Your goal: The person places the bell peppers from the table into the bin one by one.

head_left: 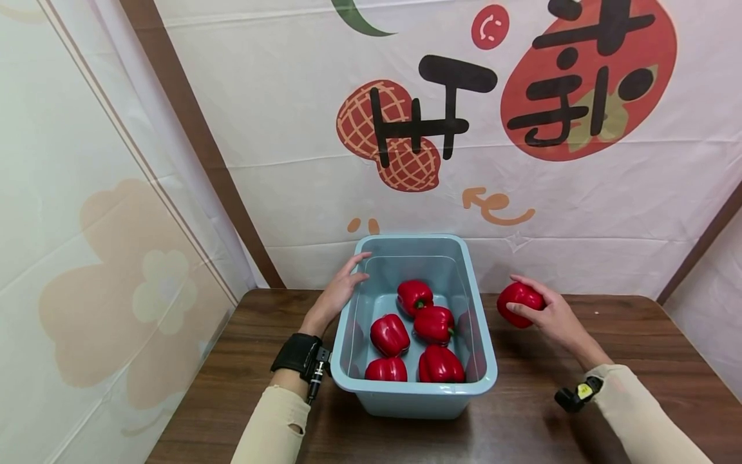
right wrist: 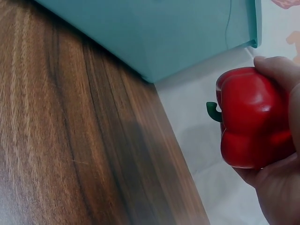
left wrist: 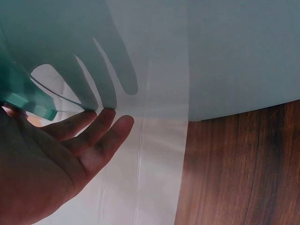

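A light blue plastic bin point(head_left: 414, 399) stands on the table with several red bell peppers point(head_left: 390, 335) lying inside it. My left hand point(head_left: 336, 293) holds the bin's left rim near the far corner. In the left wrist view, three fingers point(left wrist: 105, 136) touch the outer wall, while the rim partly hides the rest. Off the bin's right side, my right hand point(head_left: 553, 316) grips another red bell pepper point(head_left: 520, 304) between thumb and fingers. The right wrist view shows this pepper point(right wrist: 255, 119) held above the table's far edge, its green stem toward the bin.
Dark wood table point(head_left: 580, 412) surrounds the bin. Right behind it hangs a white printed cloth point(head_left: 278, 161), and another cloth wall point(head_left: 87, 258) rises on the left. A black strap point(head_left: 292, 354) with a device sits on the left wrist.
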### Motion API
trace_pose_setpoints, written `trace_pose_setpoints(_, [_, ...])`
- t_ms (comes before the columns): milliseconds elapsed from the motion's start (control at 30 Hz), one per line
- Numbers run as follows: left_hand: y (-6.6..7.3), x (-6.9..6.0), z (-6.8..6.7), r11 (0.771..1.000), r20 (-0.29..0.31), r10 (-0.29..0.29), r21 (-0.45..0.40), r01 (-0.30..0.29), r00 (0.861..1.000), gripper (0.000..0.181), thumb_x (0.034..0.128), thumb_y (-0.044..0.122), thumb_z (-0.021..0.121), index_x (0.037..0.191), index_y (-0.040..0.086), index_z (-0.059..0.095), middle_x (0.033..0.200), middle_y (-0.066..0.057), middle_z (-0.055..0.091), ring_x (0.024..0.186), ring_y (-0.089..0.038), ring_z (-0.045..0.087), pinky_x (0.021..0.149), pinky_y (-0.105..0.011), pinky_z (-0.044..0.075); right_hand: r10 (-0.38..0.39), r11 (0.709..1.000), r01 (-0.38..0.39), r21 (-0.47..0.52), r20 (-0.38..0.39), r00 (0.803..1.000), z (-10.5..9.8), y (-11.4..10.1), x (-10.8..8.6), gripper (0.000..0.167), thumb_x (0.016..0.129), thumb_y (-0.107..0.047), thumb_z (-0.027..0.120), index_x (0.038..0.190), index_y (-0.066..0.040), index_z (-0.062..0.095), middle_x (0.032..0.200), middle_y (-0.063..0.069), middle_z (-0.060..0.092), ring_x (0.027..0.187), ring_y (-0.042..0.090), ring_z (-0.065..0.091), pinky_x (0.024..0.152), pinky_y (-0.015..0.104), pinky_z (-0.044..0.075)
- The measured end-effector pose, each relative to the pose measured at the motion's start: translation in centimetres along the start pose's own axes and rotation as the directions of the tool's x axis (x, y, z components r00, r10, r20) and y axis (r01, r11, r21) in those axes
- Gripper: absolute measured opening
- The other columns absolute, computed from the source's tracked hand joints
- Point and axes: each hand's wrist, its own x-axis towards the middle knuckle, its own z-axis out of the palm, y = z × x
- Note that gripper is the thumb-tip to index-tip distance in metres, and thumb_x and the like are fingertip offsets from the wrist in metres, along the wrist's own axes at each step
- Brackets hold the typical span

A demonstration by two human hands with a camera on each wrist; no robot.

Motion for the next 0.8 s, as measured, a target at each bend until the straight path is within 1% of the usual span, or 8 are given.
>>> trace_pose_setpoints(267, [-0.1,0.1,0.1,1.000,-0.002,0.003,0.007,-0.003,1.000,0.050,0.1036,0.021,0.035,0.154,0.024,0.030,0.155,-0.019,0.029,0.117,-0.040,0.053,0.082,-0.043,0.055,-0.020,1.000,0.020,0.012,-0.012,1.000,0.0,-0.6,0.0,0.064,0.092,-0.025,0.070,0.149,-0.014,0.043,0.146,0.022,0.044,0.122,0.044,0.044,0.080,0.040,0.056])
trace_pose_setpoints(467, [0.0,0.0,0.1,1.000,-0.005,0.001,-0.002,-0.001,1.000,0.049,0.1036,0.022,0.036,0.153,0.026,0.032,0.154,-0.017,0.031,0.114,-0.039,0.055,0.080,-0.041,0.056,-0.026,0.999,0.027,0.021,-0.007,1.000,-0.1,-1.2,-0.1,0.065,0.092,-0.023,0.071,0.150,-0.015,0.043,0.146,0.022,0.043,0.122,0.044,0.044,0.080,0.040,0.055])
trace_pose_setpoints(667, [-0.2,0.0,0.0,1.000,0.001,0.007,-0.005,-0.007,1.000,0.049,0.1039,0.021,0.035,0.153,0.026,0.032,0.153,-0.018,0.032,0.113,-0.039,0.056,0.079,-0.039,0.056,-0.032,0.999,0.033,0.009,-0.012,0.999,-0.1,-1.5,-0.2,0.064,0.092,-0.025,0.071,0.149,-0.017,0.043,0.144,0.021,0.044,0.121,0.042,0.044,0.078,0.035,0.056])
trace_pose_setpoints(800, [-0.2,0.0,0.0,1.000,0.006,0.009,-0.008,-0.009,1.000,0.049,0.1043,0.021,0.034,0.153,0.025,0.031,0.153,-0.019,0.032,0.114,-0.040,0.055,0.079,-0.039,0.056,-0.038,0.999,0.038,0.005,-0.008,0.999,-0.1,-1.7,-0.2,0.064,0.092,-0.025,0.071,0.149,-0.016,0.043,0.144,0.021,0.044,0.121,0.043,0.044,0.078,0.033,0.056])
